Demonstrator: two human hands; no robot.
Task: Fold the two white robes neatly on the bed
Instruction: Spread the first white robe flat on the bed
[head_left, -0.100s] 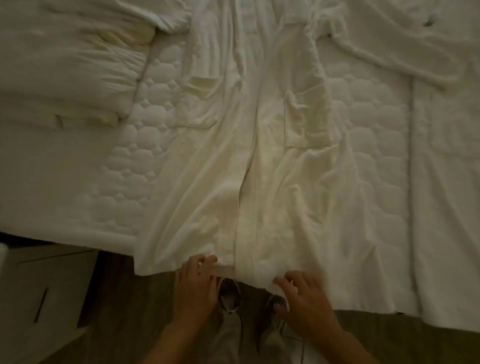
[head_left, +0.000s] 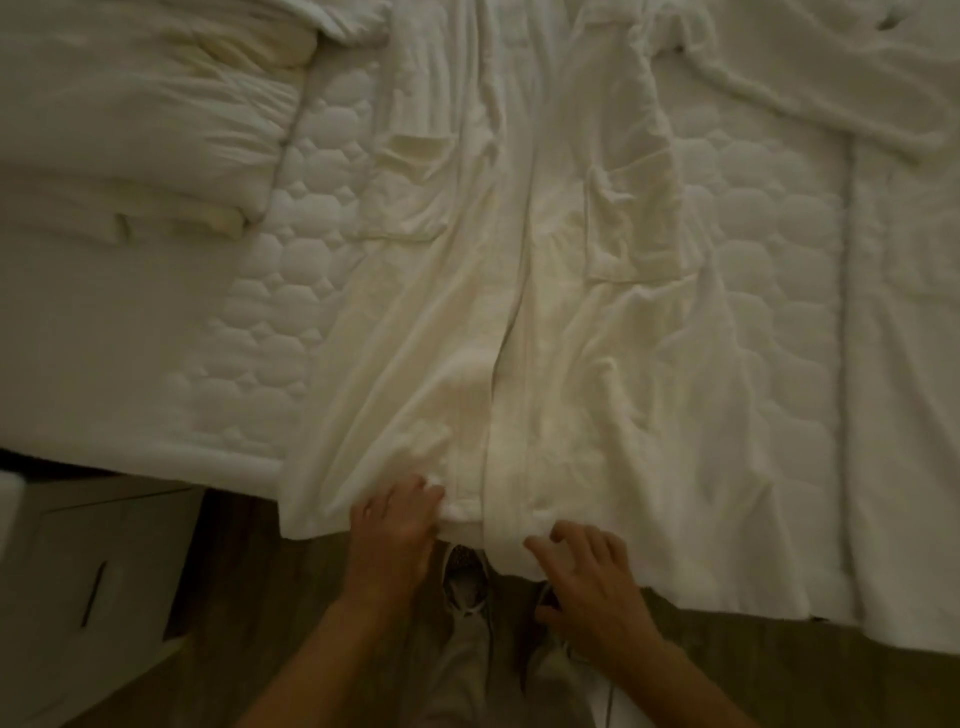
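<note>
Nudged forward since the earlier frame, the left hand (head_left: 395, 530) is closed on the hem of the long white terry-cloth robe (head_left: 467, 338), which is bunched there. The right hand (head_left: 587, 571) is laid spread, nothing gripped (smoothing is judged underway). Soft creased pile is draped lengthwise over the white quilted mattress (head_left: 291, 291), hem overhanging its near edge.

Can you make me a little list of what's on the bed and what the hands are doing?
bed: quilted mattress
robe: spread out, front opening up, hem hanging over the bed's edge
left hand: grips the robe's hem
right hand: at the hem, fingers bent, grip unclear
far right: white cloth, maybe the second robe
folded yet: no
</note>
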